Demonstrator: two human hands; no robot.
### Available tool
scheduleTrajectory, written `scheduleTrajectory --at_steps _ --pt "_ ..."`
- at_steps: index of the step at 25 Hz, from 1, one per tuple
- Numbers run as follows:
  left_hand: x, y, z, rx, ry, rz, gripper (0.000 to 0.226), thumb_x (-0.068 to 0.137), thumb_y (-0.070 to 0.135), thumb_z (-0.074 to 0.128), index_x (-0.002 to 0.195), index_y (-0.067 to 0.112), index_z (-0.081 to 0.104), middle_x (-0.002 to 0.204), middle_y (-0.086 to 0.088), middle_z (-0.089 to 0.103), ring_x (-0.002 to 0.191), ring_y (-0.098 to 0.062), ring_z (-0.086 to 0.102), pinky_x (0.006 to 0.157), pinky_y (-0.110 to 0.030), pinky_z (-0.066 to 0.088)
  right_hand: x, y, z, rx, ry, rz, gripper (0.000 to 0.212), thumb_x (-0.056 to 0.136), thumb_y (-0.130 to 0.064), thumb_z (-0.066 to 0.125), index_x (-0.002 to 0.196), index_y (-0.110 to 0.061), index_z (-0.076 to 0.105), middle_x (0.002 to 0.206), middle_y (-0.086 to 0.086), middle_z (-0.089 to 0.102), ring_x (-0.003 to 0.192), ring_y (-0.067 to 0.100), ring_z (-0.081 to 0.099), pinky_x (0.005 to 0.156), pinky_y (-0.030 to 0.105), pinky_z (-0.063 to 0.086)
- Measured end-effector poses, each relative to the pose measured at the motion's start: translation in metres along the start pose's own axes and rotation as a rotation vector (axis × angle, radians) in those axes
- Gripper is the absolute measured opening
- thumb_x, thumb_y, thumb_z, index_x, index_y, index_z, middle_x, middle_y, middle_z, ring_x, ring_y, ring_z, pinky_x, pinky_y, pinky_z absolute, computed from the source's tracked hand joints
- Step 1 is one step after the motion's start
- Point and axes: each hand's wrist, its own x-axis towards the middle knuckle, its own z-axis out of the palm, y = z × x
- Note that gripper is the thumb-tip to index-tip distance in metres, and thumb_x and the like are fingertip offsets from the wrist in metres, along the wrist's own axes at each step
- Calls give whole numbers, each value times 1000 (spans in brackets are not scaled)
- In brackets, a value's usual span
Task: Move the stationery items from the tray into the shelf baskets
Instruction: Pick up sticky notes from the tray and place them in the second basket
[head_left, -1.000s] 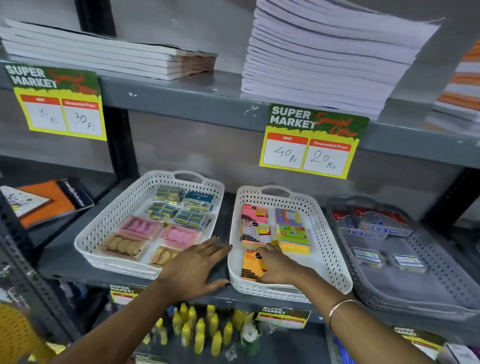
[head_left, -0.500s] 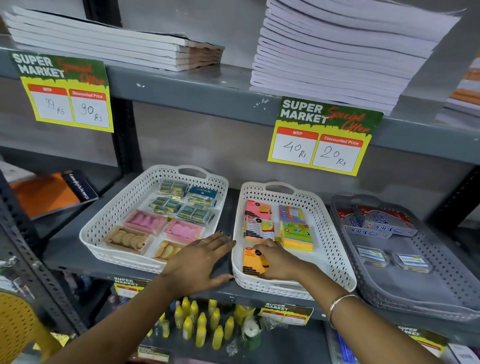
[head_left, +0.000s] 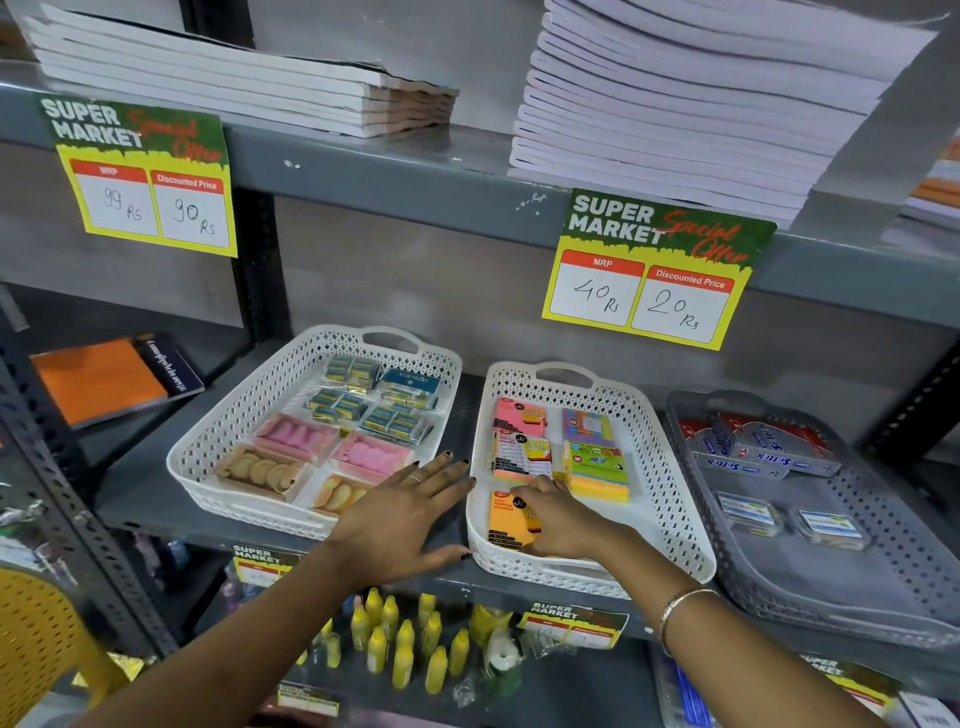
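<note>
Two white perforated baskets stand on the grey shelf. The left basket (head_left: 208, 447) holds packs of erasers and small boxes. The middle basket (head_left: 670, 467) holds sticky-note packs. My right hand (head_left: 558, 514) lies inside it, fingers resting on an orange sticky-note pack (head_left: 506, 522) at the front left corner. My left hand (head_left: 402, 519) rests flat on the shelf between the two baskets, fingers spread, holding nothing. Whether the right hand grips the pack or only touches it is not clear.
A grey basket (head_left: 883, 571) to the right holds staple boxes and small packs. Stacks of notebooks (head_left: 675, 93) fill the shelf above, with price signs (head_left: 654, 270) hanging down. Yellow bottles (head_left: 405, 649) stand on the shelf below. An orange book (head_left: 104, 379) lies left.
Both hands stay almost where they were. The view has drifted slightly, and the right hand's fingers have settled further over the orange pack.
</note>
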Motion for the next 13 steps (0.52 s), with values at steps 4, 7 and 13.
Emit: scheduleTrajectory --at_steps 4,7,13 --pt "0 1 -1 21 11 3 80 86 72 19 144 19 30 150 -3 28 138 -16 18 109 -39 15 -1 -1 -1 -4 5 -7 80 79 -23 70 144 -12 25 143 12 30 136 29 23 115 39 26" --pt "0 0 -1 16 6 3 81 86 73 20 145 19 30 150 -3 27 138 -16 16 109 -39 15 -2 -1 -1 0 6 -10 79 79 -21 68 144 -12 24 144 11 29 136 28 23 116 40 26" --pt "0 1 -2 8 -7 2 78 84 67 33 145 19 28 151 -3 26 139 -16 15 109 -39 13 -2 -2 -1 8 0 -5 79 79 -21 69 144 -13 25 144 10 29 136 28 23 115 41 28"
